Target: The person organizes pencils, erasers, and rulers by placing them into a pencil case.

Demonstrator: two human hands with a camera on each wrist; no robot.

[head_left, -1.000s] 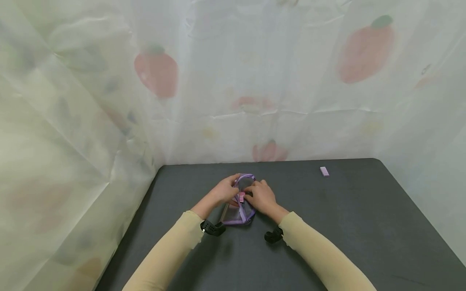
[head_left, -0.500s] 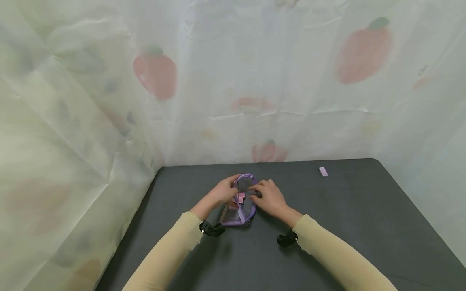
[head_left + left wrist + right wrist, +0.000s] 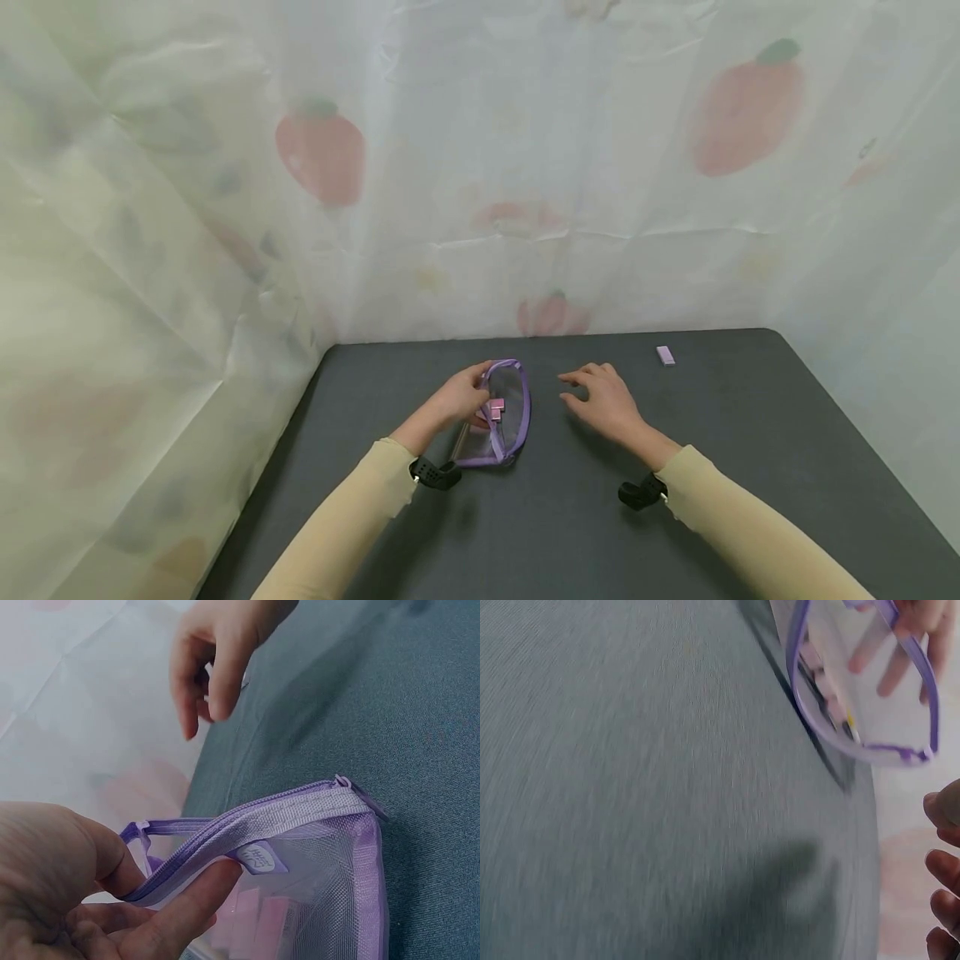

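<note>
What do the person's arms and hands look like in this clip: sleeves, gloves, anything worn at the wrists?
Both arms wear long, close-fitting pale yellow sleeves down to the wrist. The left hand and right hand are bare, with no gloves or rings visible. A small black device sits at each wrist, at the cuff.

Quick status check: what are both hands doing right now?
Left hand pinches purple mesh pouch. Right hand open, apart from it. Small pink block beyond, nothing between.

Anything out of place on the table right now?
One small pink block lies alone near the table's far right corner, apart from the mesh pouch that already holds similar pink pieces. Nothing looks spilled or damaged.
</note>
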